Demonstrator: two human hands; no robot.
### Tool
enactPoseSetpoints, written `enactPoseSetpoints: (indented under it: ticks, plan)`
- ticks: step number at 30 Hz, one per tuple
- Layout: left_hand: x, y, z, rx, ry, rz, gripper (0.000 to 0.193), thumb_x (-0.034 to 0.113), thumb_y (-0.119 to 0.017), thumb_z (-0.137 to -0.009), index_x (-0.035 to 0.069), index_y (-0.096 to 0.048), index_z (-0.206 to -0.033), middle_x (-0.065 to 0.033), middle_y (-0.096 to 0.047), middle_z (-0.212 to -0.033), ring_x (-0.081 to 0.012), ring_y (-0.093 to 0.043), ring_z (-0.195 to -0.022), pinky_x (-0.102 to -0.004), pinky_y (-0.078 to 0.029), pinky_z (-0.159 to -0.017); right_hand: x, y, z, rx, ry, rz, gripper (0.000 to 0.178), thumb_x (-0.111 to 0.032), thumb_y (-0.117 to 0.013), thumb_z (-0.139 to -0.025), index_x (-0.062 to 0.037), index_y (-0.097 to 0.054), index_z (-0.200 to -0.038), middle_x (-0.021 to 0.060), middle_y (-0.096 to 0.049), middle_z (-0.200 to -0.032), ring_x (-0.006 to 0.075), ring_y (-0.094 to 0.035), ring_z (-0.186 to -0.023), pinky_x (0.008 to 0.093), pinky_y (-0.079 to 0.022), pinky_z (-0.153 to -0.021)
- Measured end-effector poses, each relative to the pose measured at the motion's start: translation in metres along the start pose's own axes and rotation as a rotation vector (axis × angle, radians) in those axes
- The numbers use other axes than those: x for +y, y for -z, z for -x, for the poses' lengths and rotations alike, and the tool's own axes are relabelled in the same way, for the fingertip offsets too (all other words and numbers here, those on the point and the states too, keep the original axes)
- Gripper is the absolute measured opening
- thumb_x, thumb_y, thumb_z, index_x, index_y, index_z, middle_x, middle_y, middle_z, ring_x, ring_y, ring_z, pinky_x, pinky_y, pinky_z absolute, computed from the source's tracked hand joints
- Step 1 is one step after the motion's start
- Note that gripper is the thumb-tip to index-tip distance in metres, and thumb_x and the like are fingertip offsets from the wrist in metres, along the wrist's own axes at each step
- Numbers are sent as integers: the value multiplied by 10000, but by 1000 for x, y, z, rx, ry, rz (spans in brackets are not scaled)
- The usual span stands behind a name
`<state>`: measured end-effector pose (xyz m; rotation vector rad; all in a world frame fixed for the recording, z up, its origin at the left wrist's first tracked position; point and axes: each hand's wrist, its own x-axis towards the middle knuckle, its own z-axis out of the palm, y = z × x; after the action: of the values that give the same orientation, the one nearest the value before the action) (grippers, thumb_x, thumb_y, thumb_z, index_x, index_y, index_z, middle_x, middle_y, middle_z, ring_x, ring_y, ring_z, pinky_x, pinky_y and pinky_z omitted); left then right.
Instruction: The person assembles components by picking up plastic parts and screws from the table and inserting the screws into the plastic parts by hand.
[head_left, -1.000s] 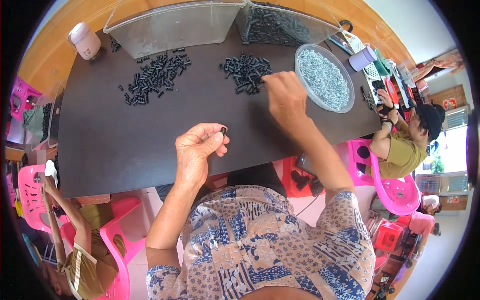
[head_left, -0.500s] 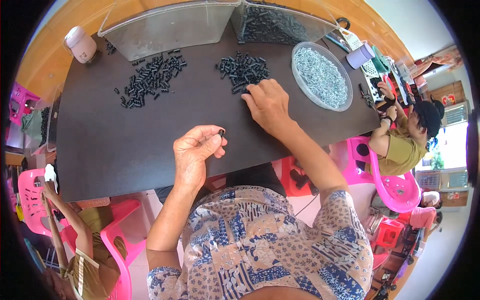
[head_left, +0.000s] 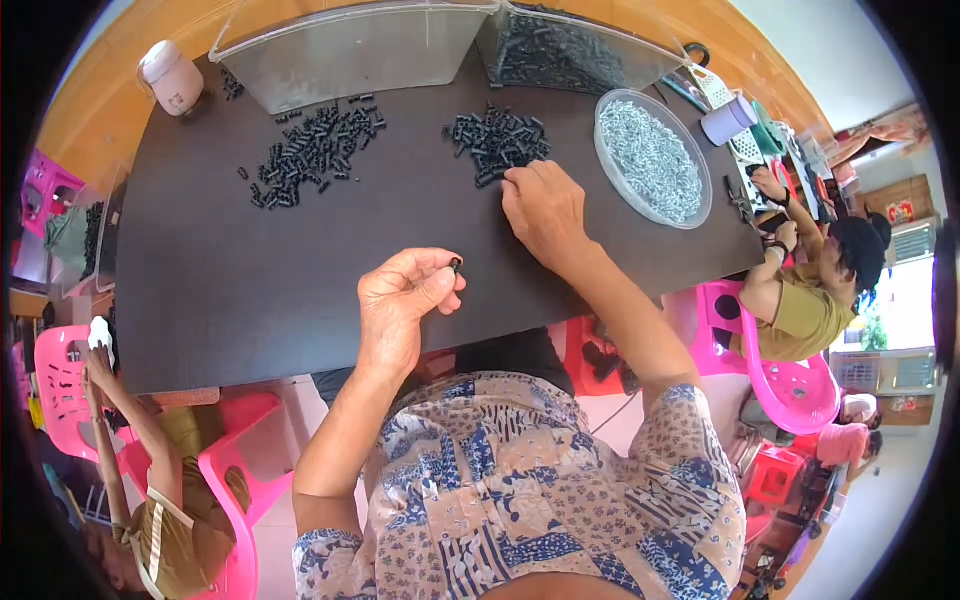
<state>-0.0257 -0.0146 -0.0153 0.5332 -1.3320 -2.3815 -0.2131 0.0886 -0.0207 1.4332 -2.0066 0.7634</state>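
My left hand (head_left: 398, 300) pinches a small black tubular piece (head_left: 457, 265) between thumb and forefinger, just above the near part of the dark table. Farther off, my right hand (head_left: 547, 205) is at the near edge of a pile of similar black pieces (head_left: 497, 135). Its fingers are bent together and pointing down at the pile; whatever may be between the fingertips is hidden. A second pile of black pieces (head_left: 318, 150) lies to the left.
A round clear tray (head_left: 622, 192) full of silvery screw-like parts stands right of my right hand. Two clear bins (head_left: 365, 62) line the far edge. A pink bottle (head_left: 170, 80) and a lilac cup (head_left: 729, 120) flank them. Other people sit at left and right on pink chairs.
The whole view has shifted slightly. My right fingers have drawn a little back to the right at the pile's edge. My left hand keeps its pinch on the black piece.
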Motion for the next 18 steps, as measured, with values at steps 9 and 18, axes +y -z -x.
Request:
enactPoseSetpoints:
  ticks: [9,18]
  plan:
    - [4,-5,-2,15,21,-25,145,42,-629,-819,-34,-634,-943,-106,-652,-773,-117,-578,-597,-225,-465,-561,-24,38,-5,-329,-775,-1013,127,-73,-637,-786,9,-668,-877,26,-648,-753,48,-541,-645,196,-427,-569]
    - [2,-7,-1,17,1,-33,158,40,-632,-817,-39,-628,-954,-101,-648,-770,-121,-578,-607,-226,-463,-563,-48,54,-12,-507,-778,-1107,122,-44,-606,-788,7,-667,-880,15,-628,-730,53,-558,-683,182,-428,-603]
